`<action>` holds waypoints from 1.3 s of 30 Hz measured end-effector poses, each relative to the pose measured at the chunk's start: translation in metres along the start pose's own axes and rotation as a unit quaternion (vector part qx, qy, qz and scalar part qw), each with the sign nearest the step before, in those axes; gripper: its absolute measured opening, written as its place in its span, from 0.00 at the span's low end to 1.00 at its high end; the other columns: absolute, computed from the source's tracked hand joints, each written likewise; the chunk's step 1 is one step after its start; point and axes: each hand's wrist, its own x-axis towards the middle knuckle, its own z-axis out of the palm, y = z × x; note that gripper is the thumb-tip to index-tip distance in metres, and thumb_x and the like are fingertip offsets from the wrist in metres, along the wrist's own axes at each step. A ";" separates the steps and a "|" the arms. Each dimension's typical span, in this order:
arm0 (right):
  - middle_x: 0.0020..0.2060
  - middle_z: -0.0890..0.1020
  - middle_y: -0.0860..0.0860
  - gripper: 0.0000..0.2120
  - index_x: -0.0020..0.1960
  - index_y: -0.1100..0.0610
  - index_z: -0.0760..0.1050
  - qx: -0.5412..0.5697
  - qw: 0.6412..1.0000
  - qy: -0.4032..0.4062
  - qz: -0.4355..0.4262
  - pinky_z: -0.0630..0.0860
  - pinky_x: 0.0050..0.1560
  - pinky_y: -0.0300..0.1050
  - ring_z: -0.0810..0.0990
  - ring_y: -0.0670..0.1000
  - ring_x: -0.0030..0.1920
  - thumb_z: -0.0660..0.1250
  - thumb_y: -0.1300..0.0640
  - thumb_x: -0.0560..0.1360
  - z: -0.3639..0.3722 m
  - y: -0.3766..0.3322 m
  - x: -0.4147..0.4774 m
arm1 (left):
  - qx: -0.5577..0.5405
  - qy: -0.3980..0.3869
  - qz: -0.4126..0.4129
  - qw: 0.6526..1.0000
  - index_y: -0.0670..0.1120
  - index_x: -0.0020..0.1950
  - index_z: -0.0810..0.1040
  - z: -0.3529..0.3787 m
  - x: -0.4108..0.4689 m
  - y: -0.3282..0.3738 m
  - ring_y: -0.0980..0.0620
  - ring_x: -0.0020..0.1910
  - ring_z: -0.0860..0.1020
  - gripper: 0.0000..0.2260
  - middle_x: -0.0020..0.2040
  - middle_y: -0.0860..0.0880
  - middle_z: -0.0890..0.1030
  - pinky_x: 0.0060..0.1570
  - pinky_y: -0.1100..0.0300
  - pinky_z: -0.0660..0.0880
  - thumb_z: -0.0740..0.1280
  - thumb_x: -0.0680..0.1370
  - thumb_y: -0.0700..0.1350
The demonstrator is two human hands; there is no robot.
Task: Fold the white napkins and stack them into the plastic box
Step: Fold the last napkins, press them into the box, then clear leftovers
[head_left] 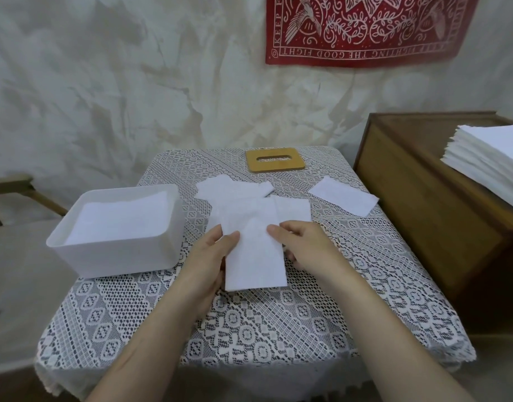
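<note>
One crumpled pale backdrop [104, 82] fills the far side, and one red printed banner [365, 24] hangs on it at upper right. In front stands one desk [249, 329] under a white lace cloth. To its right is one brown wooden cabinet [423, 213], which carries one tall stack of unfolded napkins [490, 161] near the frame's right edge.

On the desk's left side sits one white plastic box [116, 253], open at the top. Folded white napkins [119, 219] lie stacked inside it, close to the rim; their number cannot be counted.

Behind the hands, at the desk's middle, a loose heap of napkins [235, 192] lies overlapped. At least three sheets show edges, but the exact count is unclear.

One folded napkin [255, 256], a long narrow strip, is held just in front of that heap, to the right of the box and apart from it. Whether it touches the lace cannot be told.

Two bare hands hold it. The left grip [211, 256] pinches its left edge, with the thumb on top and the fingers underneath. The right grip [304, 245] grasps its right edge, with the thumb laid on the upper face and fingertips showing beneath.

One single napkin [343, 198] lies flat alone toward the desk's right edge. One wooden lid [274, 159] with one slot rests at the far edge.
</note>
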 end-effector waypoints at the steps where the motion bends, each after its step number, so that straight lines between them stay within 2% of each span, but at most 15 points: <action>1: 0.27 0.77 0.41 0.08 0.44 0.53 0.81 0.022 1.000 -0.006 0.002 0.62 0.31 0.37 0.70 0.44 0.28 0.70 0.51 0.80 0.000 0.000 0.000 | 0.004 0.000 -0.001 1.000 0.49 0.66 0.79 0.000 0.000 0.000 0.45 0.57 0.85 0.11 0.58 0.48 0.87 0.56 0.44 0.81 0.63 0.85 0.43; 3: 0.28 0.76 0.46 0.07 0.43 0.54 0.80 0.054 0.998 -0.009 0.011 0.61 0.27 0.37 0.67 0.47 0.28 0.70 0.54 0.80 0.002 -0.001 -0.001 | 0.025 0.007 0.003 1.000 0.50 0.67 0.79 0.001 0.002 -0.001 0.44 0.56 0.86 0.12 0.58 0.47 0.87 0.57 0.41 0.81 0.65 0.84 0.44; 6: 0.31 0.80 0.48 0.07 0.44 0.55 0.79 0.015 1.000 0.015 0.017 0.65 0.26 0.37 0.71 0.44 0.25 0.71 0.54 0.79 -0.002 -0.002 0.002 | 0.061 0.024 0.019 0.998 0.51 0.66 0.79 0.002 0.004 -0.005 0.43 0.55 0.86 0.12 0.56 0.47 0.87 0.59 0.37 0.80 0.68 0.83 0.43; 9: 0.37 0.86 0.47 0.07 0.45 0.51 0.80 -0.137 0.984 0.116 -0.005 0.73 0.34 0.44 0.75 0.44 0.28 0.70 0.50 0.79 -0.020 0.006 0.014 | 0.078 0.045 0.030 0.995 0.56 0.63 0.79 -0.002 0.008 -0.006 0.44 0.52 0.86 0.11 0.53 0.50 0.88 0.53 0.40 0.83 0.68 0.83 0.43; 12: 0.44 0.83 0.49 0.09 0.48 0.51 0.78 -0.328 0.927 0.181 0.013 0.75 0.43 0.47 0.80 0.52 0.42 0.67 0.46 0.80 -0.036 0.014 0.025 | 0.072 0.050 0.031 0.996 0.56 0.61 0.79 -0.006 0.012 -0.004 0.47 0.50 0.87 0.11 0.51 0.52 0.88 0.45 0.47 0.82 0.67 0.83 0.42; 15: 0.45 0.82 0.52 0.16 0.48 0.56 0.76 -0.392 0.901 0.182 0.046 0.70 0.38 0.46 0.79 0.57 0.47 0.66 0.42 0.79 -0.033 0.013 0.038 | 0.064 0.051 0.026 0.996 0.55 0.63 0.79 -0.008 0.015 -0.001 0.46 0.50 0.86 0.11 0.51 0.51 0.88 0.42 0.48 0.81 0.66 0.83 0.42; 17: 0.45 0.81 0.53 0.18 0.47 0.55 0.74 -0.397 0.897 0.183 0.066 0.64 0.34 0.46 0.79 0.58 0.48 0.67 0.40 0.78 -0.029 0.012 0.048 | 0.058 0.053 0.022 0.997 0.55 0.62 0.79 -0.009 0.016 -0.001 0.45 0.51 0.86 0.10 0.52 0.50 0.88 0.47 0.44 0.82 0.67 0.83 0.42; 20: 0.45 0.80 0.53 0.13 0.46 0.54 0.72 -0.385 0.902 0.178 0.078 0.64 0.36 0.46 0.78 0.58 0.47 0.68 0.45 0.78 -0.025 0.011 0.060 | 0.047 0.051 0.015 0.997 0.53 0.62 0.80 -0.011 0.017 0.001 0.45 0.52 0.86 0.10 0.54 0.49 0.88 0.53 0.42 0.82 0.66 0.83 0.42; 24: 0.42 0.79 0.50 0.07 0.45 0.53 0.71 -0.319 0.932 0.169 0.028 0.67 0.38 0.48 0.77 0.56 0.45 0.66 0.53 0.79 -0.025 0.012 0.065 | 0.034 0.053 0.011 0.998 0.53 0.61 0.80 -0.016 0.017 0.001 0.49 0.48 0.87 0.09 0.52 0.50 0.88 0.48 0.47 0.82 0.66 0.83 0.42; 26: 0.43 0.79 0.49 0.05 0.47 0.53 0.73 -0.239 0.957 0.165 -0.001 0.68 0.38 0.47 0.78 0.54 0.44 0.67 0.54 0.79 -0.027 0.010 0.064 | 0.035 0.053 0.010 0.998 0.52 0.62 0.80 -0.019 0.016 0.002 0.48 0.48 0.87 0.09 0.51 0.50 0.88 0.47 0.46 0.83 0.66 0.83 0.42; 28: 0.47 0.81 0.51 0.03 0.49 0.54 0.76 -0.113 0.980 0.165 -0.008 0.71 0.42 0.46 0.79 0.53 0.45 0.68 0.55 0.79 -0.030 0.005 0.058 | 0.035 0.052 0.010 0.998 0.52 0.63 0.79 -0.021 0.015 0.002 0.46 0.49 0.87 0.10 0.52 0.49 0.88 0.47 0.44 0.83 0.66 0.83 0.42; 31: 0.49 0.83 0.53 0.04 0.52 0.57 0.79 0.034 0.987 0.156 0.006 0.72 0.42 0.44 0.80 0.52 0.47 0.69 0.57 0.79 -0.040 -0.002 0.044 | 0.031 0.048 0.011 0.998 0.53 0.64 0.79 -0.022 0.012 0.002 0.47 0.49 0.87 0.11 0.53 0.50 0.88 0.44 0.47 0.82 0.66 0.83 0.42; 33: 0.48 0.82 0.51 0.05 0.52 0.58 0.79 -0.010 0.990 0.140 0.019 0.71 0.40 0.44 0.79 0.51 0.46 0.69 0.57 0.80 -0.046 0.003 0.036 | 0.034 0.043 0.012 0.998 0.53 0.64 0.79 -0.021 0.010 0.002 0.48 0.49 0.87 0.11 0.53 0.50 0.88 0.43 0.50 0.81 0.66 0.83 0.42; 36: 0.44 0.81 0.47 0.03 0.49 0.51 0.80 -0.230 0.960 0.158 0.018 0.68 0.42 0.45 0.78 0.52 0.46 0.68 0.53 0.80 -0.049 0.018 0.029 | 0.041 0.035 0.011 0.998 0.54 0.63 0.79 -0.020 0.008 0.001 0.49 0.47 0.87 0.11 0.52 0.51 0.88 0.41 0.51 0.81 0.65 0.84 0.42; 39: 0.45 0.80 0.45 0.06 0.55 0.48 0.82 -0.274 0.940 0.205 -0.010 0.67 0.45 0.44 0.76 0.51 0.48 0.67 0.51 0.81 -0.052 0.019 0.022 | 0.040 0.037 0.008 0.998 0.53 0.64 0.78 -0.018 0.006 0.001 0.49 0.46 0.87 0.11 0.52 0.51 0.88 0.40 0.51 0.81 0.65 0.84 0.42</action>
